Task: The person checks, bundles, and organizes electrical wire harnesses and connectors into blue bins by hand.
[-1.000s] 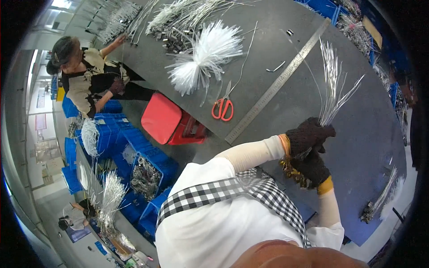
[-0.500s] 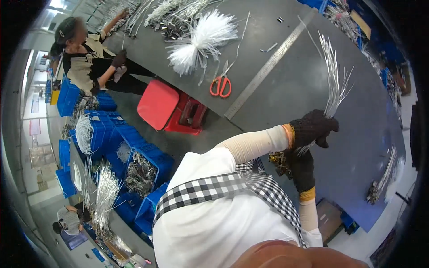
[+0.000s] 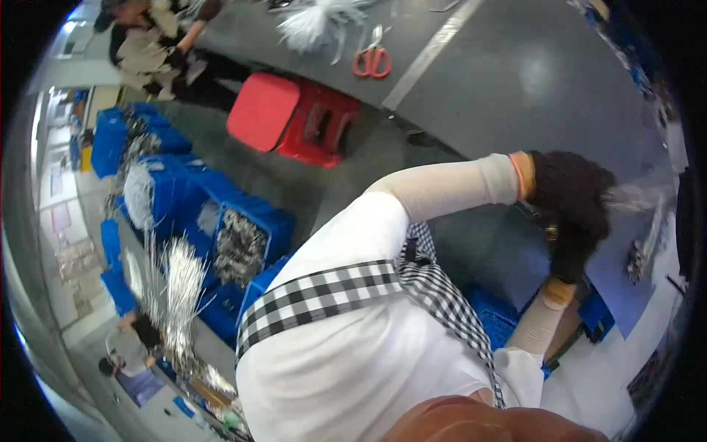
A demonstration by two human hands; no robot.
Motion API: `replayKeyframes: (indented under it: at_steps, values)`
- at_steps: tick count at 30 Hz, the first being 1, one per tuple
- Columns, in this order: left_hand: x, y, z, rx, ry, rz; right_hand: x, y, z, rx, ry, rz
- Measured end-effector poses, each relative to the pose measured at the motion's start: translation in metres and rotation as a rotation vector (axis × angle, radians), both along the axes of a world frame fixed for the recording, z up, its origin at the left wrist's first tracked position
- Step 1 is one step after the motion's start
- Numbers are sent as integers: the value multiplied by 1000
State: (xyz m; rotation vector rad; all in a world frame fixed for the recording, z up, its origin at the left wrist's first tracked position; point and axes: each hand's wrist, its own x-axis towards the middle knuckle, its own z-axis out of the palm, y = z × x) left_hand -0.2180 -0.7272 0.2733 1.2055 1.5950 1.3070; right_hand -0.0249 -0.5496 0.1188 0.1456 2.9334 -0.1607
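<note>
I've got both hands up at the right of the frame, both in dark gloves over pale sleeves. My left hand (image 3: 571, 193) sits uppermost, fist closed round the base of a bundle of thin silvery strands (image 3: 639, 197) that smears out blurred toward the right edge, over the grey surface (image 3: 515, 81). My right hand (image 3: 568, 254) is just below it, touching it, fingers curled in tight; I can't tell whether it grips the same bundle or only braces underneath, the gloves merge into one dark mass. Below the hands, at lower right, a blue crate (image 3: 493, 313) peeks out behind my checked apron strap (image 3: 368, 291). Up at the top centre, red-handled scissors (image 3: 373, 60) lie flat on the surface, just beside a fluffy white tuft of strands (image 3: 313, 22) at the upper edge. Left of that, off the surface and on the floor, a red plastic stool (image 3: 291, 118) lies tipped on its side. Further left, stacked blue bins (image 3: 213, 214) hold more silvery pieces, and an upright sheaf of them (image 3: 180, 287) stands at lower left. Another person (image 3: 158, 40) works in the upper left corner, well apart from me.
</note>
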Motion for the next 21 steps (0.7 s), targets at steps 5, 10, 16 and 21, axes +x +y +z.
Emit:
replayKeyframes:
  at_steps: [5, 10, 16, 21]
  values:
    - [37, -15, -130, 45, -42, 449, -17, -27, -74, 274, -131, 8]
    - [160, -56, -360, -105, 495, 561, -99, -81, -178, -45, -435, 100]
    - [-21, -49, -94, 122, -94, 397, -39, -31, -126, 209, -99, 403]
    - [-9, -49, -125, 420, 101, 341, 1, -34, -178, 440, 568, 245]
